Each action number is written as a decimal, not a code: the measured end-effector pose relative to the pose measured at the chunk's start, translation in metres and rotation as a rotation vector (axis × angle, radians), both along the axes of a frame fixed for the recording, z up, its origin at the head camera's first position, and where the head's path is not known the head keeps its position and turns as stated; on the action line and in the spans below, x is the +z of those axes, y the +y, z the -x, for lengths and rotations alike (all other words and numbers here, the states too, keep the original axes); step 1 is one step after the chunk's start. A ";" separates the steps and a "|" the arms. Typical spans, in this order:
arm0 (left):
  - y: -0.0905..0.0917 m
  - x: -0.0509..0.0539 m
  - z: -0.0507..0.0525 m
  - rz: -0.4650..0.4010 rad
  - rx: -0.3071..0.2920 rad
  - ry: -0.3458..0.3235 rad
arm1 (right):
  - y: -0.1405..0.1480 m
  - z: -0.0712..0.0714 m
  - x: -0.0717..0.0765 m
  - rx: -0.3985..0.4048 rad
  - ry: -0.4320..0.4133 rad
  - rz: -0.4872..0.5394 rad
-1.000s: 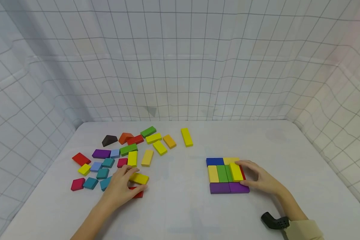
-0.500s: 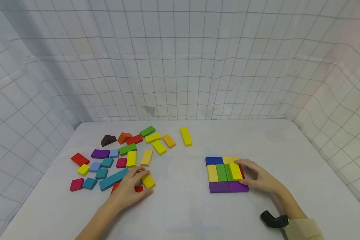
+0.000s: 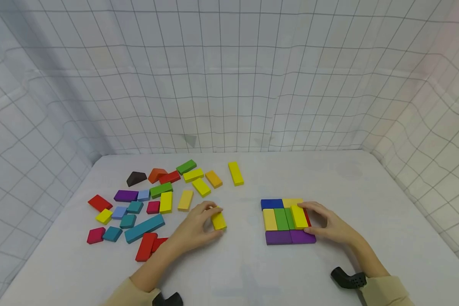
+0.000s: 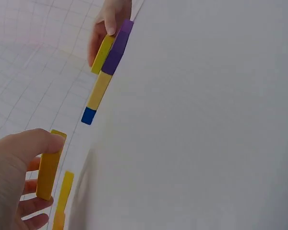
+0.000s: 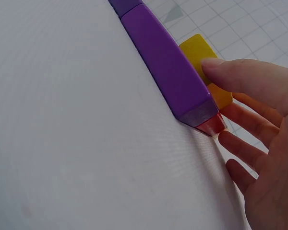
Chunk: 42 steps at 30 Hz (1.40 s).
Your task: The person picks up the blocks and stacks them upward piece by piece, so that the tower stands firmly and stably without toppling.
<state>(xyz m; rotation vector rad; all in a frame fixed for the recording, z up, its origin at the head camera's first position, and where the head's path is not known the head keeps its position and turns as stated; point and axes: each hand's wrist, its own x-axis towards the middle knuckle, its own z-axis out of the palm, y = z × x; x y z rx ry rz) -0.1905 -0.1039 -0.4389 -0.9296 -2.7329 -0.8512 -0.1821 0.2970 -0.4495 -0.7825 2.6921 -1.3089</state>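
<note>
My left hand (image 3: 193, 227) pinches a yellow block (image 3: 219, 219) between thumb and fingers above the middle of the table; the left wrist view shows the same yellow block (image 4: 49, 170) clear of the surface. My right hand (image 3: 334, 225) grips another yellow block (image 3: 299, 217), which sits on top of a flat arrangement of blocks. Around it lie a blue block (image 3: 271, 204), cream blocks, green blocks (image 3: 281, 219) and two purple blocks (image 3: 278, 237) along the near side. A red block (image 5: 212, 125) peeks out beneath my right fingers; the held block covers part of the layout.
Loose coloured blocks lie scattered on the left, among them a long teal block (image 3: 144, 228), a red block (image 3: 146, 246) and a dark brown block (image 3: 136, 178). A yellow block (image 3: 236, 173) lies alone at the back. A gridded white curtain (image 3: 229, 76) surrounds the table.
My left hand has lifted the yellow block from the scattered pile and carried it right, uncovering the teal and red blocks. My right hand keeps its grip in place.
</note>
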 end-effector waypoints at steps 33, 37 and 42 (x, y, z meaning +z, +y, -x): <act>0.126 -0.002 0.026 0.072 -0.326 0.002 | 0.000 0.002 -0.002 -0.001 -0.009 0.004; 0.126 -0.003 0.025 0.084 -0.322 0.011 | 0.000 0.001 -0.002 0.001 0.001 0.003; 0.126 -0.005 0.025 0.080 -0.317 0.015 | -0.001 0.001 0.000 -0.011 -0.005 -0.010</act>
